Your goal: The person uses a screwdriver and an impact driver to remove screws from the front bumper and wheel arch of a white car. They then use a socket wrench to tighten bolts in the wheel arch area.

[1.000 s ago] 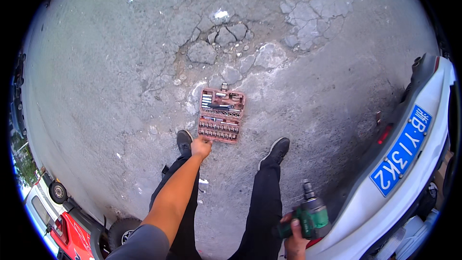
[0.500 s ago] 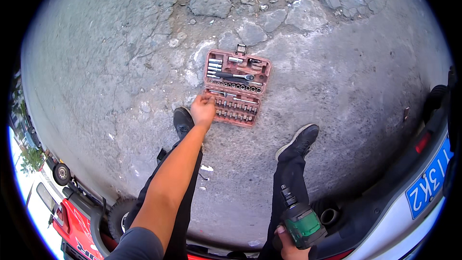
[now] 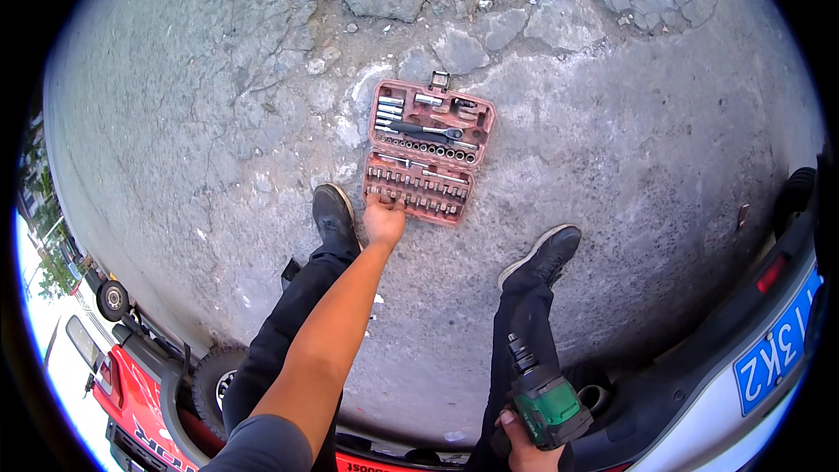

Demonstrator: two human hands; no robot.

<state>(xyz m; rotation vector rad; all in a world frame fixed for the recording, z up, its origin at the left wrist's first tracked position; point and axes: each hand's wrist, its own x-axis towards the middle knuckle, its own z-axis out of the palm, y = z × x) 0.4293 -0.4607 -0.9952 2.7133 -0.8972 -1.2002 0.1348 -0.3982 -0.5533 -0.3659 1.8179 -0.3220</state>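
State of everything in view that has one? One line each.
Socket-set case: open, lying on the pavement
Case latch: unfastened
Ratchet: seated in the case's far half
Bits: in rows in the near half, partly hidden by left hand
Left hand: at the bits, grip unclear
Cordless drill: held in right hand, attachment fitted; running or not, can't tell
Pavement: cracked beyond the case

- We are wearing a dark grey short sleeve (image 3: pixel 266 446).
- We are wearing long black trousers (image 3: pixel 526 319), slightly wrinkling.
- We are wearing dark shoes (image 3: pixel 552 255), pale soles showing along their edges.
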